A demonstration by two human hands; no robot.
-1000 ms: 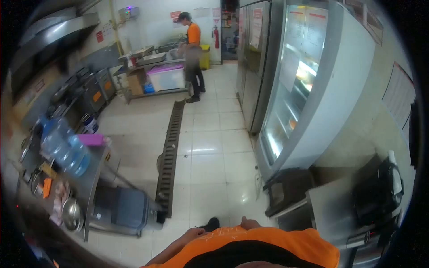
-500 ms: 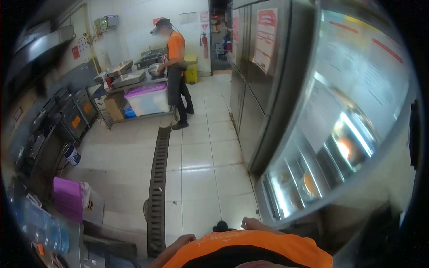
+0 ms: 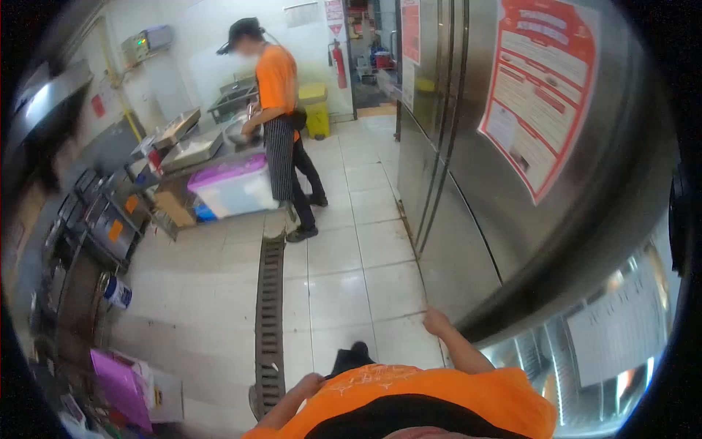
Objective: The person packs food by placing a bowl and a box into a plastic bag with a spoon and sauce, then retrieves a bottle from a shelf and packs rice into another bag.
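Observation:
My left hand (image 3: 310, 385) hangs low at the front of my orange shirt (image 3: 409, 380), its fingers curled in, and nothing shows in it. Out to the right, my right hand (image 3: 436, 322) is loosely closed over the tiled floor (image 3: 333, 293), near the foot of the steel refrigerator (image 3: 468, 241). It appears to hold nothing and is apart from the cabinet. A dark shoe (image 3: 356, 353) of mine steps forward between the two hands.
A floor drain grate (image 3: 270, 314) runs ahead. A co-worker (image 3: 276, 80) stands at a steel counter with trays (image 3: 191, 150), above a purple-lidded tub (image 3: 234, 192). A lit glass-door chiller (image 3: 556, 366) is at lower right, a purple-lidded bin (image 3: 121, 384) at lower left.
I have moved forward along the aisle; the refrigerator and co-worker look nearer, and the chiller has slid back to lower right. My right hand has swung forward and outward.

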